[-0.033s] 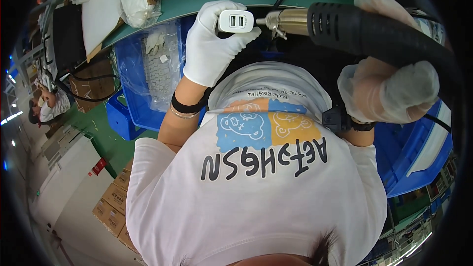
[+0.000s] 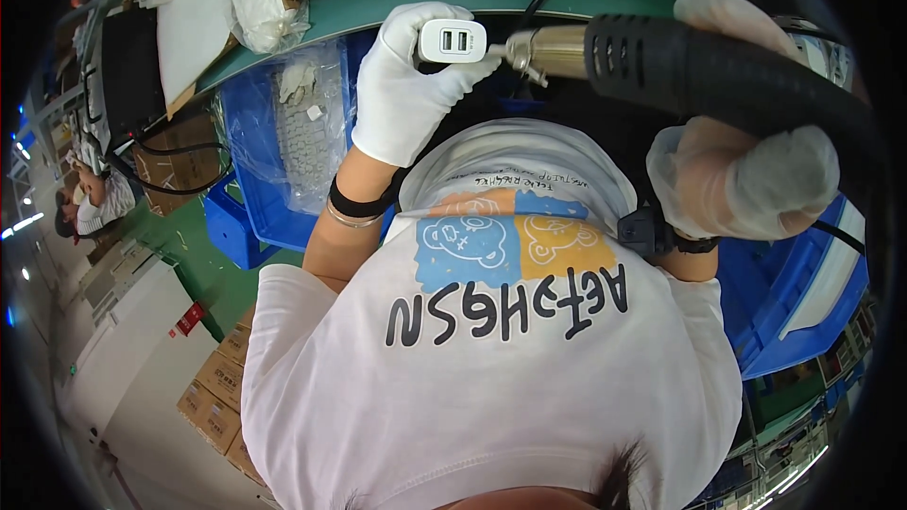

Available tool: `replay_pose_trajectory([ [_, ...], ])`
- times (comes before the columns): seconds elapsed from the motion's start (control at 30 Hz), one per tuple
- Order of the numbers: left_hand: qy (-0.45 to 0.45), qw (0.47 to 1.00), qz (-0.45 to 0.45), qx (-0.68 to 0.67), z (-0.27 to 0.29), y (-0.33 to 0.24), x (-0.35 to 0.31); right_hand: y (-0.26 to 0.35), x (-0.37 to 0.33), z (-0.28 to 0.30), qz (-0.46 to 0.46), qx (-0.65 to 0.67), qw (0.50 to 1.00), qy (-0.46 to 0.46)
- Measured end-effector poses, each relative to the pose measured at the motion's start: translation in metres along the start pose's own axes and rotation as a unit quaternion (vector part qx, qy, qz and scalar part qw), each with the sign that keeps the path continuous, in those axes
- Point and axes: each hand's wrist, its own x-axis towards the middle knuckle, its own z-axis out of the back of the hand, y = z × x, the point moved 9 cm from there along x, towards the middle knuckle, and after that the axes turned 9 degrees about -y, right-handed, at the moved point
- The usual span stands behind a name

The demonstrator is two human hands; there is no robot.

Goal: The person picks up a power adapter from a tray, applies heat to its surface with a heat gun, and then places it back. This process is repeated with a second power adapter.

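Observation:
Up near the table edge, my left hand [image 2: 402, 85], in a white glove, pinches a white two-port USB charger [image 2: 453, 41] between thumb and fingers. The charger's two slots face up toward the view. My right hand [image 2: 737, 175], in a thin translucent glove, is wrapped round a black hot-air gun [image 2: 661, 61] with a metal nozzle. Its slim tip points left and lies close to the charger's right end; whether they touch I cannot tell. The gun's body hides part of my right fingers.
A green table [image 2: 406, 0] with cardboard-edged white trays runs along the far side. To the left stands a blue bin [image 2: 250, 179] with clear plastic and small white parts; another blue bin [image 2: 803, 312] is at the right. Cartons [image 2: 219, 378] stand lower left. A person [image 2: 99, 194] is at far left.
The hot-air gun has shifted very slightly toward me, its front end a little lower in the picture. My left hand and the charger are practically unmoved.

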Motion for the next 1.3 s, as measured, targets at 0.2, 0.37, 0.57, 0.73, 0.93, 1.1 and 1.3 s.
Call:
replay_pose_trajectory([
  [0.2, -0.003, 0.990, 0.103, -0.095, -0.004, 0.010, -0.004, -0.005, -0.001, 0.012, 0.006, -0.044, 0.999, 0.014],
  [0.37, 0.005, 0.989, 0.119, -0.089, -0.009, 0.007, -0.006, -0.009, -0.003, 0.023, 0.011, -0.088, 0.996, 0.028],
  [0.57, 0.017, 0.979, 0.126, -0.157, -0.015, 0.005, -0.007, -0.011, -0.010, 0.030, 0.012, -0.102, 0.995, 0.006],
  [0.73, -0.010, 0.984, 0.134, -0.121, -0.013, 0.012, -0.008, 0.000, -0.017, 0.038, 0.013, -0.109, 0.994, -0.024],
  [0.93, 0.000, 0.995, 0.086, -0.058, -0.011, 0.006, -0.006, -0.005, -0.019, 0.028, 0.016, -0.118, 0.991, -0.061],
  [1.1, 0.022, 0.998, 0.063, -0.005, -0.011, 0.005, -0.005, -0.009, -0.024, 0.032, 0.019, -0.127, 0.987, -0.091],
  [1.3, 0.022, 0.999, 0.043, 0.007, -0.011, 0.010, -0.007, 0.000, -0.029, 0.020, 0.021, -0.135, 0.982, -0.128],
])
